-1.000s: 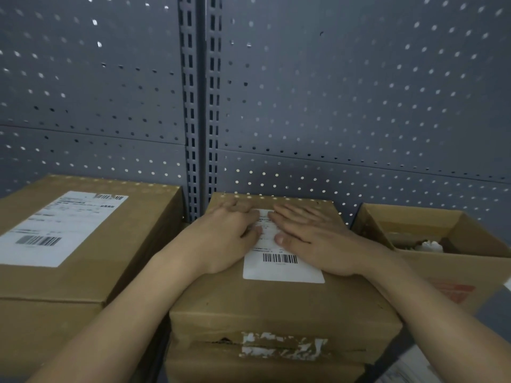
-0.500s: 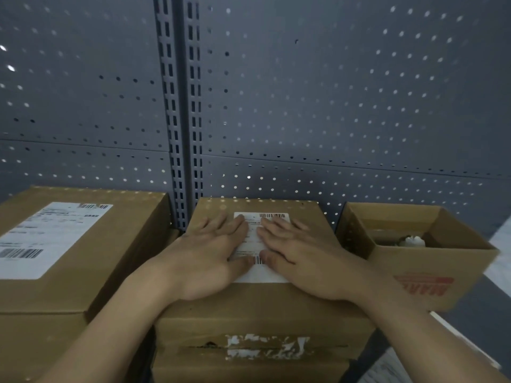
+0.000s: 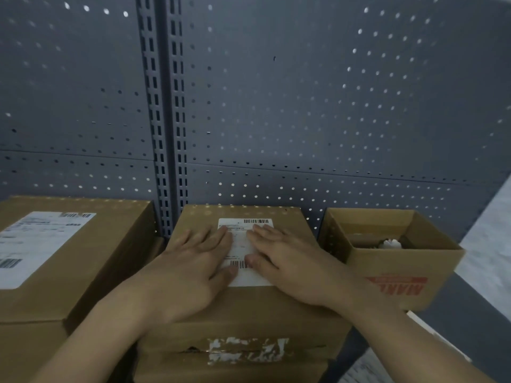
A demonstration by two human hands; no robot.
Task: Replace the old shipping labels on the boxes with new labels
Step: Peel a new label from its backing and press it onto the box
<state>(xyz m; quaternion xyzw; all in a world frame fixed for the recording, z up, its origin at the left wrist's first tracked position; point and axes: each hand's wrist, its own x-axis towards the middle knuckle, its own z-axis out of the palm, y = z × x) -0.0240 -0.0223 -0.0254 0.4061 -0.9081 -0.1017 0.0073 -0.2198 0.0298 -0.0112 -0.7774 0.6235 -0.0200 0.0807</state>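
Cardboard, brown: the middle closed box [image 3: 243,308] is carrying a white barcoded shipping label [image 3: 244,246] on top. Left hand [image 3: 190,269] and right hand [image 3: 293,266] are pressing it flat, fingers [image 3: 221,240] straight, gripping nothing. Judging: label nearly seated; torn white label scraps [image 3: 246,352] are showing on the front.

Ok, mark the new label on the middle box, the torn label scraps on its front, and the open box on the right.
new label [image 3: 242,250], head view, uncovered middle strip
torn label scraps [image 3: 246,351], head view, middle white patch
open box [image 3: 401,262], head view, front wall
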